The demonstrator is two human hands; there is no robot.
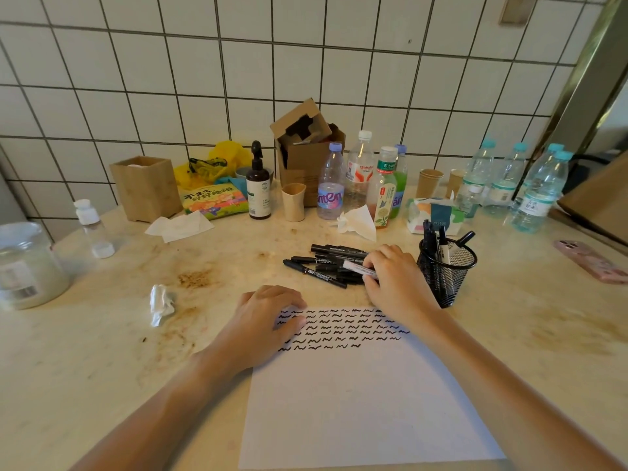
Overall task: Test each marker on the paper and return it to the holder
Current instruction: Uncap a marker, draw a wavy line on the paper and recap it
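Stained marble counter [339,232] under white tiles. Left hand [268,321] flat, pinning scribbled paper [356,396]; right hand [394,277] pinching a white-barrelled marker [356,267] from the loose black pile [326,266] beside the mesh holder [447,270]. Pick-up step, I judge; uncapping and scribbling come next.

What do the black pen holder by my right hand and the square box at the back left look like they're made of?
The pen holder looks like black wire mesh, probably coated metal: the markers show through its open grid. The square box looks like light wood or bamboo with a matte finish: flat tan panels, faint grain, small feet at the base. It could also be a wood-look board.
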